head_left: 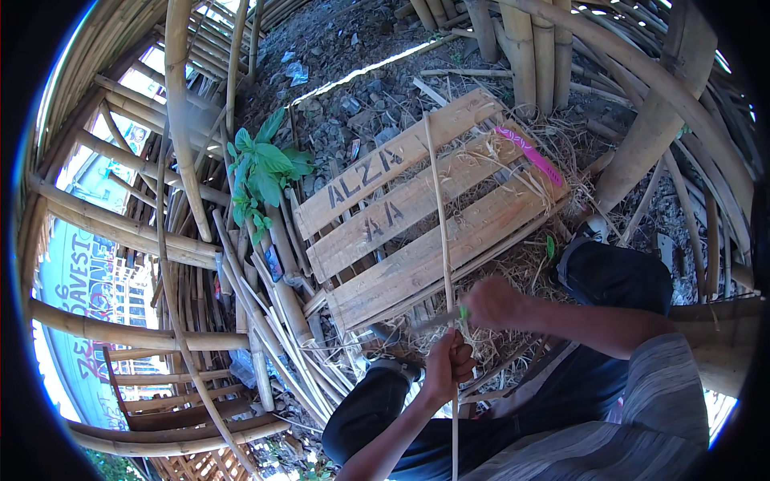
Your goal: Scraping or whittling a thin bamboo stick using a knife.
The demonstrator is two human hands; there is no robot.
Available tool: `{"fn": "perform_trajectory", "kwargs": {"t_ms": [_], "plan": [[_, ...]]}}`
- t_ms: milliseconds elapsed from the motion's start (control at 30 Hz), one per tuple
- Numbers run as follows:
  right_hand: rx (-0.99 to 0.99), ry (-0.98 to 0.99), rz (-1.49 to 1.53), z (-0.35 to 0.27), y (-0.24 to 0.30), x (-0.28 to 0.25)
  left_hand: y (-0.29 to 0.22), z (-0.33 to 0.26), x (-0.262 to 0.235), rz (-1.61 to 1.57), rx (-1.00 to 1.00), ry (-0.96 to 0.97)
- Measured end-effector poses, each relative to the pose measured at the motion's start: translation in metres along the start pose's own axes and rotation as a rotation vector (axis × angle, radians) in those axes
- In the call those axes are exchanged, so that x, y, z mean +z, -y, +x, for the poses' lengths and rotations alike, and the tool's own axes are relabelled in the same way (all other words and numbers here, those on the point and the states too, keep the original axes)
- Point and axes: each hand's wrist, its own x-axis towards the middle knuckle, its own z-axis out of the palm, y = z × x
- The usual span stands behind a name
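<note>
- Toward five o'clock from the view's centre, the bare left hand (pixel 450 365) is gripping a long, thin, pale-tan bamboo-like strip (pixel 440 200), its fingers curling closed around it.
- Just beyond, toward four o'clock, the bare right hand (pixel 491 304) is making a fist around what is apparently a narrow grey-bladed knife (pixel 435 321), with some green showing by the fist; blur is hiding the exact finger placement.
- Just above the left hand, the blade is crossing the strip; whether its edge is biting in, I cannot tell. Paring or scraping is seemingly the step in hand.
- By my judgement, the next move is calling for a steady left hold and an even stroke at a shallow angle; a steep edge would be risking a gouge or a snap.
- From near one o'clock down to between five and six, the strip is running slender and almost straight, its surface looking plain and dull.
- Under its upper length, a tan slatted wooden crate (pixel 401 267) is lying toward two o'clock, bearing dark lettering, bright pink tape (pixel 529 156) and pale curled shavings.
- Farther out, a broad-leaved green plant (pixel 269 167) is growing toward ten o'clock, and round bamboo poles (pixel 140 329) are framing the left side toward eight.
</note>
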Motion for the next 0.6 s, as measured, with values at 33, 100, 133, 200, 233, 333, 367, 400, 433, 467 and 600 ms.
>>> {"fn": "perform_trajectory", "kwargs": {"t_ms": [33,100,133,200,233,333,367,400,433,467,600], "plan": [[-0.002,0.005,0.004,0.004,-0.008,0.0,0.002,-0.002,0.0,-0.005,-0.002,-0.005],[0.096,-0.134,0.006,0.017,-0.026,-0.006,-0.003,0.002,0.003,0.075,0.078,-0.058],[0.158,-0.169,0.037,0.018,-0.02,-0.002,-0.007,0.003,0.005,0.075,0.095,-0.078],[0.111,-0.105,0.044,0.011,0.006,-0.003,-0.01,0.003,-0.002,0.134,0.116,-0.097],[0.071,-0.045,0.052,0.009,0.012,-0.005,-0.01,0.004,-0.006,0.2,0.131,-0.113],[0.097,-0.155,0.027,0.011,0.003,0.006,0.006,-0.001,0.003,0.284,0.13,-0.16],[0.1,-0.153,0.024,0.015,-0.009,0.0,0.011,-0.004,0.009,0.294,0.126,-0.185],[0.165,-0.246,-0.017,0.024,-0.029,-0.008,0.012,-0.004,0.01,0.29,0.133,-0.186],[0.225,-0.338,-0.054,0.03,-0.038,-0.014,0.009,-0.003,0.009,0.288,0.133,-0.187],[0.244,-0.35,0.004,0.031,-0.033,-0.012,0.003,-0.003,0.006,0.245,0.116,-0.147],[0.112,0.022,0.04,0.006,0.016,0.01,-0.006,-0.001,-0.004,0.172,0.092,-0.112]]}}
